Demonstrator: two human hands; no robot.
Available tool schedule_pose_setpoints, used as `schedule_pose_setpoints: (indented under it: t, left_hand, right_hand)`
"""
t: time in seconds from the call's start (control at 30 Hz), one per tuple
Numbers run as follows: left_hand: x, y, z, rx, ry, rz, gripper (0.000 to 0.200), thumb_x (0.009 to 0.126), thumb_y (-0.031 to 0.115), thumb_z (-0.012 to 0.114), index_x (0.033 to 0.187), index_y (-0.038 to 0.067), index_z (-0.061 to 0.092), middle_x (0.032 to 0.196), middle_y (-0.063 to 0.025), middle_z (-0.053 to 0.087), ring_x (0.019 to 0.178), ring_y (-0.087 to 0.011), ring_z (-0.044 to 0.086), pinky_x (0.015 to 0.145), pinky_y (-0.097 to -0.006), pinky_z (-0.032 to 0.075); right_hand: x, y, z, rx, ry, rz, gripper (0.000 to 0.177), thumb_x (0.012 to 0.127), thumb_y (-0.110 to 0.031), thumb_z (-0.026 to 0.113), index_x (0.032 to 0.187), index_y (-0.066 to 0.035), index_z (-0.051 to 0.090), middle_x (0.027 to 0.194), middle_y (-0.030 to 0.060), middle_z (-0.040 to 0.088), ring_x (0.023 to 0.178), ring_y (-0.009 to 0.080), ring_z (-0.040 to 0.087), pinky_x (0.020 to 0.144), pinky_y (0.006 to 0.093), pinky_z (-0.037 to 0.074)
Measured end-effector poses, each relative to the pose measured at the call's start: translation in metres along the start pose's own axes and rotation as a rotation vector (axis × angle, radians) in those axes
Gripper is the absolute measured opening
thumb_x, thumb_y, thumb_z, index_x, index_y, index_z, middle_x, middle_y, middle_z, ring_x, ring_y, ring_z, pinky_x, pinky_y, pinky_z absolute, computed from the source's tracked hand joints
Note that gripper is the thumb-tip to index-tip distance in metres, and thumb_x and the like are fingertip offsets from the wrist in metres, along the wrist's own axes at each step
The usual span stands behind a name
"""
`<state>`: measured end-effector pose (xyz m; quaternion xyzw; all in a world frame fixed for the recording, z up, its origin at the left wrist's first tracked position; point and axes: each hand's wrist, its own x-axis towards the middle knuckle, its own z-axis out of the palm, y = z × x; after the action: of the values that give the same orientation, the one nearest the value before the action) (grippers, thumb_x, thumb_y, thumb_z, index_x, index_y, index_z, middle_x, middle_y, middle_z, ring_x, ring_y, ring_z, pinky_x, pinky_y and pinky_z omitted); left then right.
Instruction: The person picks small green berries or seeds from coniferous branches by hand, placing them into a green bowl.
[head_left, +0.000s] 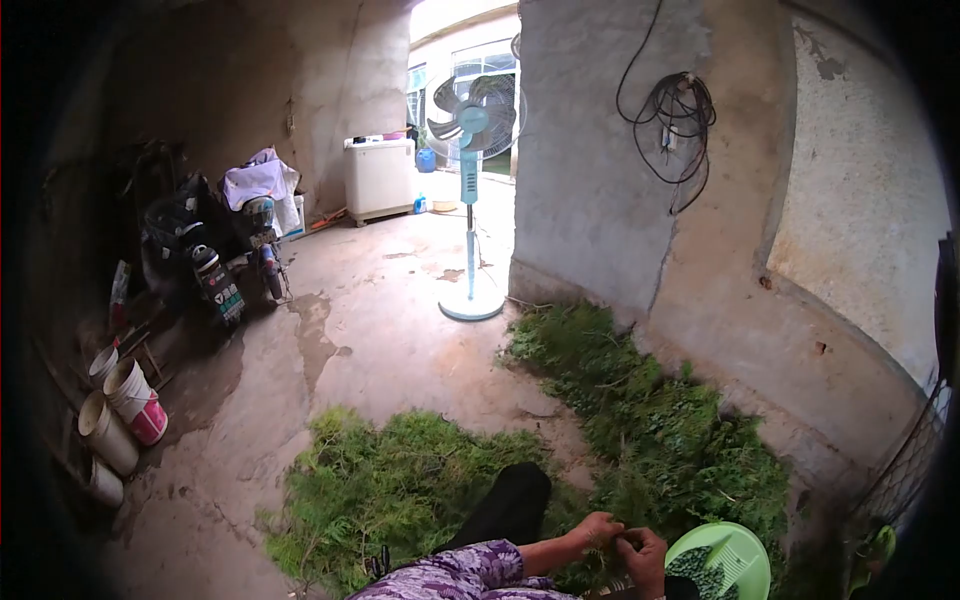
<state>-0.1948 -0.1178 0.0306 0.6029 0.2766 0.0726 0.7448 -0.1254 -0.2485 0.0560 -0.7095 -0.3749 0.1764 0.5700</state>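
Pinching green sprig [620,545], left hand [597,530] grip and right hand [645,562] grip both pressed on it, hands touching, just beside green bowl [752,548], above greenery pile [400,480].

We have one view only, worn on the head, low over the concrete floor [400,340]. It faces forward and somewhat down toward the standing fan [472,125] and doorway [450,20]; our left hand [597,530] and right hand [645,562] sit close at the bottom edge.
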Motion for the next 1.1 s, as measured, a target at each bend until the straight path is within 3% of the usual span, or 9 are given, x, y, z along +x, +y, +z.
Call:
schedule_pose_setpoints:
  t: [0.1, 0.17, 0.3, 0.37, 0.63, 0.7, 0.8, 0.9, 1.1]
  left_hand:
    - [-0.009, 0.006, 0.002, -0.120, -0.016, -0.048, 0.033, 0.079, 0.026, 0.058, 0.088, -0.006, 0.052, 0.074, -0.0050, 0.053, 0.061, -0.0131, 0.049, 0.050, -0.0289, 0.038]
    - [-0.006, 0.000, 0.003, -0.142, -0.042, -0.041, 0.030, 0.081, 0.025, 0.056, 0.086, -0.004, 0.052, 0.072, -0.0043, 0.052, 0.060, -0.0126, 0.048, 0.050, -0.0291, 0.037]
    - [0.001, -0.003, 0.004, 0.010, 0.020, -0.042, 0.023, 0.078, 0.021, 0.054, 0.082, -0.002, 0.056, 0.070, -0.0066, 0.055, 0.061, -0.0139, 0.052, 0.052, -0.0316, 0.041]
    - [-0.006, 0.008, 0.003, 0.017, 0.008, -0.063, 0.023, 0.078, 0.021, 0.054, 0.082, -0.002, 0.056, 0.070, -0.0065, 0.055, 0.061, -0.0139, 0.052, 0.052, -0.0314, 0.041]
    - [-0.012, 0.012, 0.007, -0.090, -0.078, -0.058, 0.025, 0.084, 0.023, 0.052, 0.082, -0.002, 0.051, 0.066, -0.0030, 0.048, 0.057, -0.0120, 0.046, 0.049, -0.0283, 0.036]
    - [-0.022, 0.027, 0.008, -0.166, -0.129, -0.077, 0.037, 0.082, 0.025, 0.055, 0.098, -0.008, 0.049, 0.071, -0.0053, 0.052, 0.060, -0.0112, 0.048, 0.051, -0.0278, 0.038]
    - [-0.009, 0.015, 0.008, -0.100, -0.111, -0.018, 0.058, 0.080, 0.027, 0.058, 0.115, -0.015, 0.037, 0.077, -0.0086, 0.054, 0.065, -0.0117, 0.050, 0.052, -0.0275, 0.039]
    - [-0.005, 0.014, 0.007, -0.018, -0.129, -0.011, 0.070, 0.078, 0.029, 0.060, 0.121, -0.018, 0.029, 0.081, -0.0103, 0.056, 0.068, -0.0128, 0.051, 0.054, -0.0271, 0.040]
    - [-0.009, 0.016, 0.007, -0.006, -0.092, 0.031, 0.070, 0.077, 0.027, 0.061, 0.121, -0.018, 0.029, 0.073, -0.0081, 0.054, 0.062, -0.0116, 0.048, 0.050, -0.0267, 0.038]
  right_hand:
    - [0.000, 0.001, -0.003, -0.132, -0.067, -0.073, 0.015, 0.065, -0.007, 0.065, 0.077, 0.002, 0.059, 0.064, 0.0050, 0.059, 0.057, 0.0083, 0.054, 0.054, 0.0230, 0.044]
    - [-0.003, -0.004, -0.005, -0.218, -0.062, -0.019, 0.024, 0.060, -0.013, 0.065, 0.078, 0.001, 0.061, 0.073, 0.0123, 0.061, 0.069, 0.0226, 0.061, 0.063, 0.0319, 0.047]
    - [0.002, 0.007, 0.001, -0.260, -0.034, -0.088, 0.024, 0.059, -0.011, 0.064, 0.079, 0.000, 0.061, 0.073, 0.0129, 0.061, 0.069, 0.0236, 0.061, 0.063, 0.0315, 0.047]
    - [0.003, 0.006, 0.006, -0.259, 0.029, -0.197, 0.015, 0.060, -0.004, 0.063, 0.074, 0.002, 0.059, 0.064, 0.0059, 0.060, 0.059, 0.0095, 0.056, 0.055, 0.0232, 0.045]
    - [0.004, 0.019, -0.003, 0.132, -0.005, 0.022, 0.013, 0.062, -0.003, 0.063, 0.073, 0.002, 0.059, 0.066, 0.0043, 0.059, 0.057, 0.0094, 0.055, 0.054, 0.0226, 0.045]
    - [0.002, 0.012, -0.004, 0.143, 0.028, 0.006, 0.013, 0.062, -0.003, 0.064, 0.074, 0.002, 0.059, 0.066, 0.0047, 0.059, 0.057, 0.0095, 0.055, 0.053, 0.0226, 0.045]
    - [-0.001, -0.012, -0.009, 0.373, 0.038, 0.255, 0.016, 0.063, -0.004, 0.065, 0.075, 0.002, 0.059, 0.067, 0.0040, 0.059, 0.060, 0.0098, 0.056, 0.054, 0.0232, 0.046]
    - [0.000, -0.001, -0.009, 0.480, 0.059, 0.260, 0.016, 0.064, -0.004, 0.065, 0.077, 0.002, 0.058, 0.067, 0.0035, 0.058, 0.059, 0.0097, 0.055, 0.053, 0.0230, 0.046]
    - [0.000, -0.005, -0.012, 0.038, 0.009, 0.042, 0.018, 0.060, -0.006, 0.067, 0.075, 0.002, 0.060, 0.067, 0.0035, 0.058, 0.059, 0.0099, 0.053, 0.056, 0.0238, 0.043]
